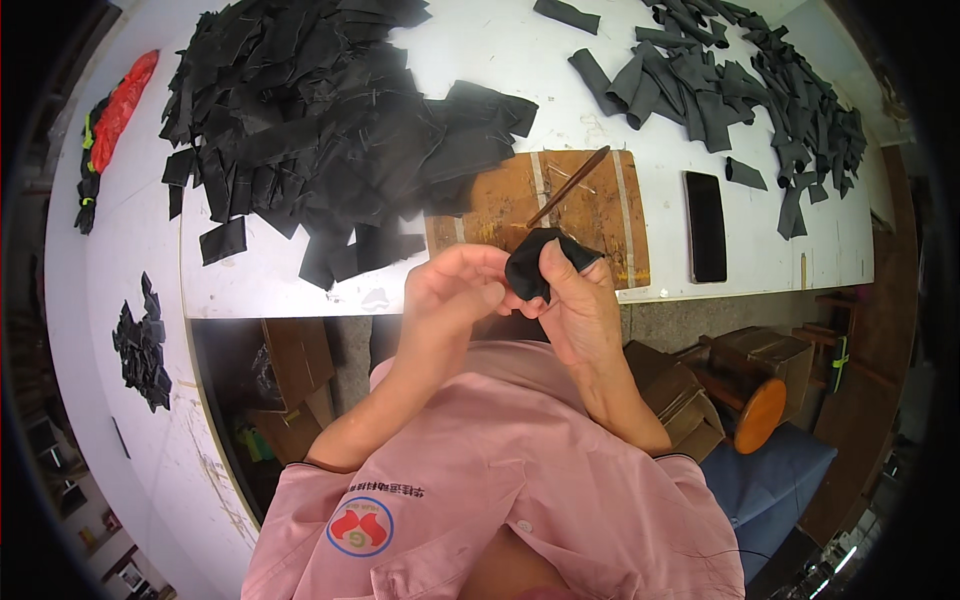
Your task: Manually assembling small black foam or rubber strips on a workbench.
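Note:
A small black fabric piece [530,268] is bunched up between my hands, just over the table's front edge. My right hand [582,312] grips it, with the thumb pressed on top and the fingers curled beneath. At its left side, my left hand [452,296] has its fingers bent round the cloth's edge, and the fingertips are partly hidden there. Beyond the hands, a slim brown stick [568,187] lies slanted on a worn brown board [610,225] with light strips across it.
A big heap of flat black fabric pieces [310,130] covers the table's left side. Rolled or tube-like black pieces [690,90] lie at the right. A dark phone [706,228] rests near the front edge. Below stand cardboard boxes [690,405] and a wooden stool [758,416].

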`<move>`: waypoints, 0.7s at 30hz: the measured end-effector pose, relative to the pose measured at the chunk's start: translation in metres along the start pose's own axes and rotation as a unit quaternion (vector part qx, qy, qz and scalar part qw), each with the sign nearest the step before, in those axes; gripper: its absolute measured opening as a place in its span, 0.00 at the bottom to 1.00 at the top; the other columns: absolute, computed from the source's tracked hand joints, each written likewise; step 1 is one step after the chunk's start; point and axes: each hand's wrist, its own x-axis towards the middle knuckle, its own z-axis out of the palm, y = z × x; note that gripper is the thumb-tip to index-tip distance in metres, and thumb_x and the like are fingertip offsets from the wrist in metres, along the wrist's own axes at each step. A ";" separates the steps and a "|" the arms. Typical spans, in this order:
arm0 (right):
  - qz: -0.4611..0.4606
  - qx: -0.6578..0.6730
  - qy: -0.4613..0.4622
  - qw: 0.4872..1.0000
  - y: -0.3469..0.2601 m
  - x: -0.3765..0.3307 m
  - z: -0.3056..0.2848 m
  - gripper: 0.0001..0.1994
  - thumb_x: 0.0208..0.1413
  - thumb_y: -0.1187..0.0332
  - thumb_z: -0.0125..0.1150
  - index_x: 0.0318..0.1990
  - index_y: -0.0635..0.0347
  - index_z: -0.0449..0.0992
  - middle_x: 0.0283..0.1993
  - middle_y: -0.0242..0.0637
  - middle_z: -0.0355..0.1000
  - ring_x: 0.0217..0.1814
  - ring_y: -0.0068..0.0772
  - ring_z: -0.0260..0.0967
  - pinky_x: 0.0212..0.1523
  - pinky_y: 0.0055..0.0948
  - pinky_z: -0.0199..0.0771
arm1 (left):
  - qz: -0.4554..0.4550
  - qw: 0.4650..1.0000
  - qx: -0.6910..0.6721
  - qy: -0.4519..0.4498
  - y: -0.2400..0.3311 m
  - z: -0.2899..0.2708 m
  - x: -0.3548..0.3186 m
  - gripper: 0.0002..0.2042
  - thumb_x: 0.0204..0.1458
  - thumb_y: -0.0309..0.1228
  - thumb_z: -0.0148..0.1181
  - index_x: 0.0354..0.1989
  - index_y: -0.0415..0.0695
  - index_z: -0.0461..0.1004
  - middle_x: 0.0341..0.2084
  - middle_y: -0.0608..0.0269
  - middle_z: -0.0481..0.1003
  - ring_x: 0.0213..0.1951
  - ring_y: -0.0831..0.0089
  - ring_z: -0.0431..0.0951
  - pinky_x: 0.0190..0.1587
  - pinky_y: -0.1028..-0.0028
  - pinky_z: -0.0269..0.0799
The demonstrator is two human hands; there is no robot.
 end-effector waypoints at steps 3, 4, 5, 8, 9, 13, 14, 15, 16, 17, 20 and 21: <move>-0.030 -0.005 -0.027 0.999 0.002 0.007 0.000 0.12 0.52 0.63 0.53 0.25 0.63 0.70 0.20 0.31 0.66 0.19 0.17 0.58 0.18 0.15 0.56 | -0.003 1.000 0.020 0.019 0.000 0.002 0.004 0.09 0.46 0.25 0.53 0.34 0.34 0.68 0.25 0.58 0.73 0.25 0.76 0.74 0.32 0.79 0.69; -0.044 -0.035 -0.019 0.998 0.002 0.005 0.001 0.11 0.52 0.63 0.53 0.25 0.62 0.70 0.20 0.30 0.66 0.19 0.17 0.59 0.18 0.16 0.56 | -0.002 0.999 0.033 0.025 0.001 0.004 0.003 0.08 0.46 0.25 0.53 0.34 0.34 0.68 0.24 0.58 0.73 0.24 0.77 0.73 0.31 0.80 0.69; -0.058 -0.064 -0.011 0.996 0.002 0.004 0.002 0.11 0.52 0.63 0.53 0.25 0.62 0.70 0.20 0.30 0.66 0.19 0.17 0.59 0.18 0.16 0.57 | 0.000 0.999 0.033 0.022 0.002 0.004 0.002 0.08 0.46 0.25 0.53 0.34 0.34 0.68 0.24 0.58 0.73 0.24 0.77 0.73 0.31 0.80 0.69; -0.077 -0.096 -0.028 0.992 0.003 0.008 -0.002 0.12 0.52 0.63 0.53 0.24 0.62 0.70 0.20 0.29 0.66 0.19 0.17 0.60 0.17 0.16 0.58 | -0.009 0.997 0.055 0.055 0.003 0.005 0.006 0.05 0.46 0.23 0.54 0.31 0.35 0.69 0.22 0.60 0.73 0.21 0.78 0.73 0.28 0.81 0.69; -0.078 -0.096 -0.028 0.992 0.003 0.009 -0.004 0.12 0.52 0.63 0.53 0.24 0.62 0.70 0.20 0.29 0.66 0.19 0.17 0.60 0.17 0.16 0.58 | -0.005 0.993 0.082 0.079 0.004 0.006 0.007 0.04 0.45 0.22 0.54 0.29 0.36 0.70 0.20 0.62 0.73 0.20 0.80 0.72 0.27 0.82 0.68; -0.023 -0.356 0.003 0.934 -0.011 0.003 -0.019 0.13 0.47 0.61 0.57 0.26 0.64 0.70 0.20 0.31 0.67 0.18 0.22 0.61 0.17 0.20 0.60 | 0.061 0.967 0.200 0.144 0.008 0.006 0.012 0.03 0.44 0.23 0.57 0.25 0.38 0.71 0.16 0.69 0.70 0.18 0.86 0.67 0.23 0.86 0.62; -0.053 -0.630 0.029 0.775 -0.017 -0.001 -0.026 0.14 0.46 0.61 0.58 0.27 0.65 0.70 0.21 0.33 0.67 0.18 0.25 0.61 0.18 0.22 0.60 | 0.064 0.968 0.199 0.140 0.009 0.005 0.012 0.03 0.44 0.23 0.57 0.25 0.38 0.71 0.16 0.69 0.70 0.18 0.86 0.67 0.23 0.86 0.62; -0.049 -0.617 0.058 0.784 -0.022 -0.006 -0.031 0.13 0.41 0.64 0.62 0.29 0.66 0.70 0.24 0.35 0.67 0.20 0.27 0.62 0.20 0.24 0.61 | 0.080 0.955 0.255 0.129 0.010 0.004 0.009 0.03 0.44 0.22 0.57 0.24 0.37 0.70 0.16 0.70 0.69 0.18 0.86 0.65 0.22 0.87 0.59; -0.055 -0.618 0.065 0.781 -0.022 -0.011 -0.025 0.13 0.41 0.64 0.62 0.29 0.66 0.70 0.24 0.35 0.67 0.20 0.27 0.62 0.20 0.24 0.61 | 0.094 0.940 0.308 0.115 0.010 0.003 0.006 0.03 0.44 0.22 0.58 0.23 0.37 0.70 0.16 0.71 0.68 0.19 0.87 0.63 0.22 0.87 0.56; -0.165 -0.550 0.035 0.818 -0.022 -0.014 -0.013 0.12 0.40 0.67 0.63 0.29 0.65 0.70 0.26 0.35 0.66 0.21 0.26 0.62 0.21 0.22 0.61 | 0.108 0.919 0.368 0.088 0.008 0.003 0.005 0.03 0.43 0.21 0.57 0.21 0.37 0.70 0.16 0.72 0.67 0.20 0.88 0.62 0.22 0.86 0.55; -0.248 -0.434 -0.040 0.865 -0.013 -0.009 -0.001 0.09 0.38 0.74 0.64 0.29 0.64 0.71 0.27 0.32 0.64 0.23 0.18 0.60 0.22 0.18 0.60 | 0.184 0.891 0.416 0.011 0.003 0.006 0.000 0.03 0.43 0.21 0.57 0.21 0.37 0.70 0.17 0.70 0.68 0.20 0.87 0.63 0.23 0.86 0.57; -0.262 -0.438 -0.044 0.859 -0.013 -0.008 -0.004 0.09 0.38 0.74 0.63 0.29 0.64 0.72 0.28 0.34 0.65 0.22 0.21 0.61 0.22 0.19 0.61 | 0.158 0.900 0.406 0.021 0.002 0.007 0.000 0.03 0.43 0.20 0.56 0.22 0.36 0.69 0.17 0.69 0.68 0.20 0.86 0.64 0.23 0.87 0.58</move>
